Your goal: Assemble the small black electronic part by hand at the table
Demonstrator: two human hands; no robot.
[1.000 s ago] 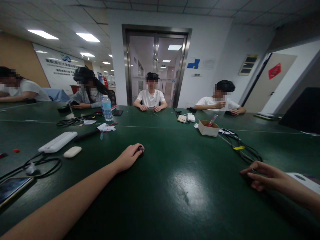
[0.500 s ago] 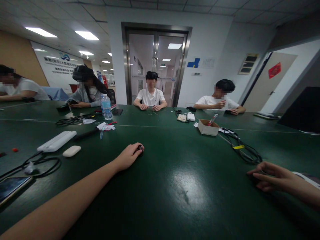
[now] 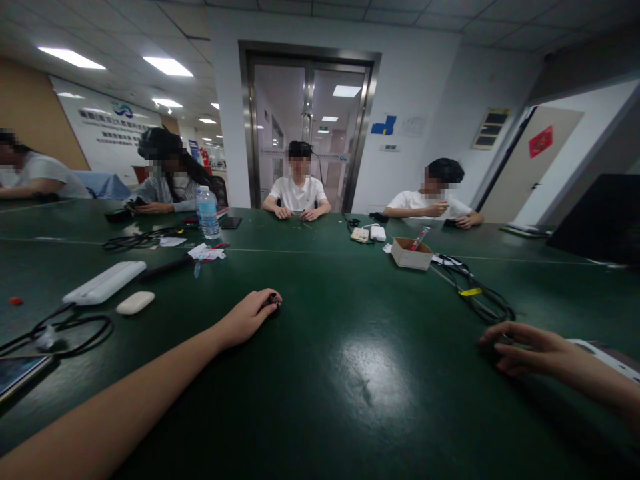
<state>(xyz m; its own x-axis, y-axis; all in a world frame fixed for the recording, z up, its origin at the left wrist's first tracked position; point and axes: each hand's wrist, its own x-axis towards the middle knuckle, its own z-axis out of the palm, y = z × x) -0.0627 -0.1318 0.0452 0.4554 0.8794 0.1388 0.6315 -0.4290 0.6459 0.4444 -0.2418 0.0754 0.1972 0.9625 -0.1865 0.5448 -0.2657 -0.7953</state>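
Observation:
My left hand [image 3: 249, 317] rests on the green table [image 3: 320, 400] left of the middle, with thumb and fingers closed around a small dark metal cylinder [image 3: 273, 299]. The cylinder's hollow-looking top shows between thumb and forefinger; its lower part is hidden. Over on the right, my right hand [image 3: 533, 350] hovers low at the table, fingers bent and a gap between thumb and forefinger. Its fingertips are over a dark patch, and I cannot make out any object there. Just beyond them lies a coil of black cable [image 3: 487, 300] with a yellow tag.
A small cardboard box [image 3: 411, 255] stands beyond the cable. To the left are a white power bank [image 3: 105, 283], a white oval case [image 3: 135, 303], a phone [image 3: 23, 377] and a water bottle [image 3: 207, 215]. A white object [image 3: 603, 357] lies behind my right hand. Several people sit around the table.
The view has turned slightly right, so everything sits further left. My right hand has moved a little left along the table. My left hand keeps its grip on the metal cylinder.

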